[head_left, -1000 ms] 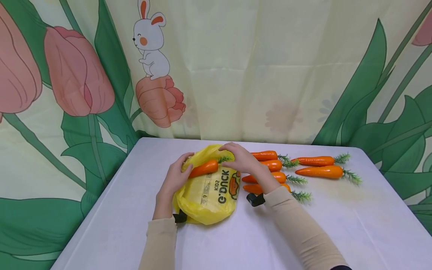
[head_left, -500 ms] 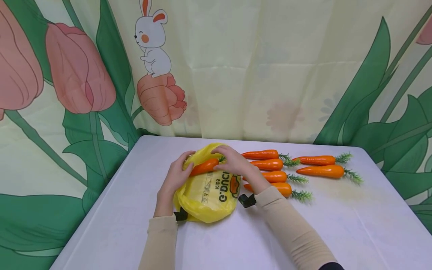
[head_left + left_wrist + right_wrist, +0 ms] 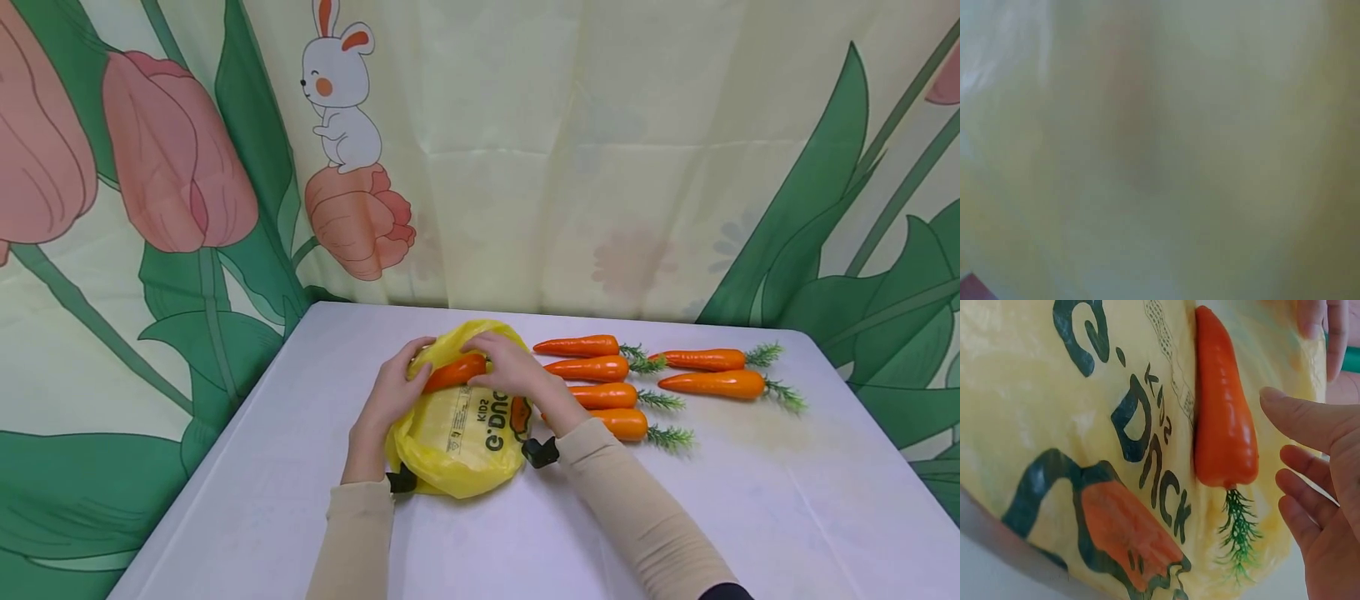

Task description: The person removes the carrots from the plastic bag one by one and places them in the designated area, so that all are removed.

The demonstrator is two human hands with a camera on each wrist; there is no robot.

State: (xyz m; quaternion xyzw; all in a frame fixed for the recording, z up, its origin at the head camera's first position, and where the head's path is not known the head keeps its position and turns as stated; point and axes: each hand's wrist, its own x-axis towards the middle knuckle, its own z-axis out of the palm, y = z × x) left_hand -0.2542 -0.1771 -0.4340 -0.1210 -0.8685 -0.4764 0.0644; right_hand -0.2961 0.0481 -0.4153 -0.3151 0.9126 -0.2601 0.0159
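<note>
A yellow plastic bag [image 3: 457, 467] with dark lettering lies on the table, its mouth spread toward the back. My left hand [image 3: 393, 390] holds the bag's left rim, thumb on the inner side and fingers outside. An orange toy carrot [image 3: 456, 372] with a green top [image 3: 1238, 531] lies in the bag's mouth. My right hand [image 3: 513, 367] is over the right side of the mouth. In the right wrist view, that hand's loosely bent fingers [image 3: 1307, 494] and thumb stand apart from the carrot. Blurred yellow plastic [image 3: 1210, 150] fills the left wrist view.
Several more toy carrots [image 3: 592, 396] lie in a column just right of the bag, partly behind my right forearm. Two others [image 3: 712, 383] lie farther right. The white table [image 3: 247, 467] ends at a printed curtain [image 3: 525, 208] behind.
My right hand has moved left and slightly inward over the bag's mouth, covering the carrot's green top in the head view. The left hand has stayed at the rim.
</note>
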